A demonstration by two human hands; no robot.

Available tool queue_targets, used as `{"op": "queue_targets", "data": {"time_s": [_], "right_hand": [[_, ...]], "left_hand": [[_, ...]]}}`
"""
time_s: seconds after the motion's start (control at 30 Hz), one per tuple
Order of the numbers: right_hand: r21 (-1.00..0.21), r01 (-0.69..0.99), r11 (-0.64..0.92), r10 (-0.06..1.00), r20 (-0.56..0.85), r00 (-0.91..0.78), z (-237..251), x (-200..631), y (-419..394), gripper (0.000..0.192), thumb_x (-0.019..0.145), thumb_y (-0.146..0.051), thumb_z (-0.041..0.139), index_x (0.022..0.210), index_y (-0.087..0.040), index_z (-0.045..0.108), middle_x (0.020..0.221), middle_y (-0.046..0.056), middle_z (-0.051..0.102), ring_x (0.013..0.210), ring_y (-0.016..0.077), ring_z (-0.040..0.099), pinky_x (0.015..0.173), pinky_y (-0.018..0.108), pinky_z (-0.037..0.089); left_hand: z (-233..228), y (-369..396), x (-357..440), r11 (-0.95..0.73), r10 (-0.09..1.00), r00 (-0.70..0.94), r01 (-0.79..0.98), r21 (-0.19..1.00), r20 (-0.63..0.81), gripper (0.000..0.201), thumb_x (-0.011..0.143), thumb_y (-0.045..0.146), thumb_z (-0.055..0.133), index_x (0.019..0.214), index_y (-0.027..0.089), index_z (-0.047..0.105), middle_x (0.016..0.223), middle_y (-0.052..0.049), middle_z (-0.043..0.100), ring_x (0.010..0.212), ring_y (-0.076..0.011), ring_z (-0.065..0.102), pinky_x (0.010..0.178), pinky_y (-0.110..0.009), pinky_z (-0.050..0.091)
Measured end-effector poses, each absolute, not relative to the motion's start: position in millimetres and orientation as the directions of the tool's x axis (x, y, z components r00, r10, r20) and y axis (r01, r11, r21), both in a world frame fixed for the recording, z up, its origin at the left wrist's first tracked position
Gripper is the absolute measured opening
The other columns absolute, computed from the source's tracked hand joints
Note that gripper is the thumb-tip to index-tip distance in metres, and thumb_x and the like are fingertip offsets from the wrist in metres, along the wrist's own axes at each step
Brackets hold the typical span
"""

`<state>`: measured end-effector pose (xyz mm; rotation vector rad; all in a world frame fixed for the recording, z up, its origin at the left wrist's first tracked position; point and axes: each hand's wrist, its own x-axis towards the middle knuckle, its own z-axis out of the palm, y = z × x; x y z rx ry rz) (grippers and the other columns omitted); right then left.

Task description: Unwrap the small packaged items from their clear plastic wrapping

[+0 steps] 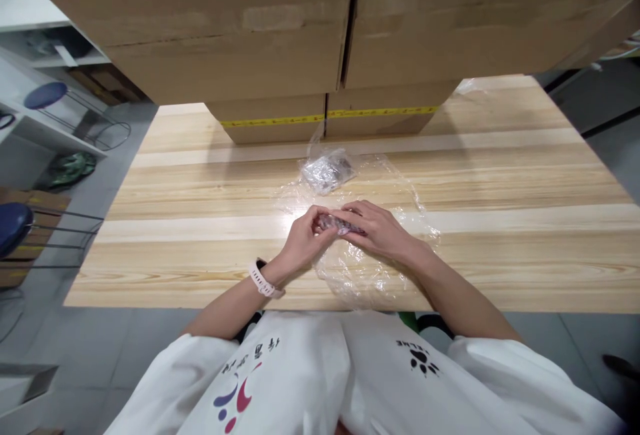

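Cardboard boxes [325, 115] block the far side; bare table [500, 175] flanks, apparently clear

Bench [500, 175]: cartons [325, 115] stacked at rear; plastic sheet [360, 268] at front centre; wrapped bundle [327, 171] between them; stools [30, 155] left.

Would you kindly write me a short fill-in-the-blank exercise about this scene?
1. Both hands hold a small item above a sheet of clear ____.
2. A white band sits on the ____ wrist.
3. The table top is made of ____.
4. Behind the crumpled bag stand cardboard ____.

Missing words: plastic; left; wood; boxes
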<state>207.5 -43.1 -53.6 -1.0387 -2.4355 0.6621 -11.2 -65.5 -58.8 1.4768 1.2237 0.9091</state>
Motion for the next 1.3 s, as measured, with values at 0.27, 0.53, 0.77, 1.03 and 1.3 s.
{"op": "queue_targets", "data": {"time_s": [0.27,0.53,0.77,1.03,1.3], "right_hand": [[-0.649,0.564,0.511,0.823,0.180,-0.539,-45.4,226.2,-36.8,0.041,0.099,-0.038,0.064,0.139,-0.038,0.066,0.122,0.008,0.069,0.107,0.0280,0.064,0.088,0.047,0.055],[-0.550,0.670,0.499,0.856,0.194,-0.478,-51.6,248.4,-25.6,0.038,0.099,-0.039,0.063,0.135,-0.032,0.071,0.118,0.010,0.070,0.104,0.0287,0.066,0.088,0.047,0.055],[-0.440,0.766,0.469,0.883,0.217,-0.416,-56.0,251.0,-26.5,0.035,0.099,-0.039,0.062,0.132,-0.032,0.073,0.115,0.010,0.072,0.104,0.0300,0.066,0.085,0.047,0.057],[-0.405,0.780,0.476,0.879,0.243,-0.410,-57.3,250.1,-26.5,0.031,0.098,-0.038,0.067,0.128,-0.034,0.074,0.115,0.008,0.073,0.102,0.0292,0.066,0.079,0.044,0.056],[-0.517,0.630,0.579,0.810,0.283,-0.513,-56.0,221.5,-38.1,0.034,0.097,-0.033,0.068,0.131,-0.035,0.073,0.117,0.008,0.071,0.106,0.0279,0.065,0.083,0.046,0.057]], "left_hand": [[-56.6,-69.1,-17.6,-0.342,0.916,0.365,0.497,0.798,0.165,0.047,0.088,0.023,0.077,0.130,0.021,0.059,0.119,-0.010,0.068,0.105,-0.0249,0.062,0.088,-0.042,0.055],[-60.4,-55.5,-34.1,-0.520,0.818,0.574,0.711,0.474,0.037,0.072,0.084,0.050,0.081,0.145,0.021,0.053,0.163,-0.017,0.043,0.152,-0.0425,0.034,0.120,-0.066,0.025],[-37.0,-36.3,-77.7,-0.503,0.756,0.621,0.754,0.423,-0.207,0.084,0.081,0.047,0.085,0.154,0.029,0.047,0.171,-0.010,0.032,0.160,-0.0328,0.025,0.129,-0.057,0.012],[-18.6,-24.1,-101.9,0.016,0.995,0.053,0.772,0.635,-0.089,0.024,0.090,0.044,0.068,0.086,0.022,0.076,0.091,-0.006,0.080,0.083,-0.0238,0.072,0.073,-0.035,0.051],[-36.0,-32.5,-59.4,0.032,0.998,0.004,0.805,0.593,-0.060,0.032,0.084,0.040,0.072,0.063,0.020,0.058,0.063,-0.003,0.064,0.059,-0.0173,0.053,0.060,-0.031,0.036]]}}
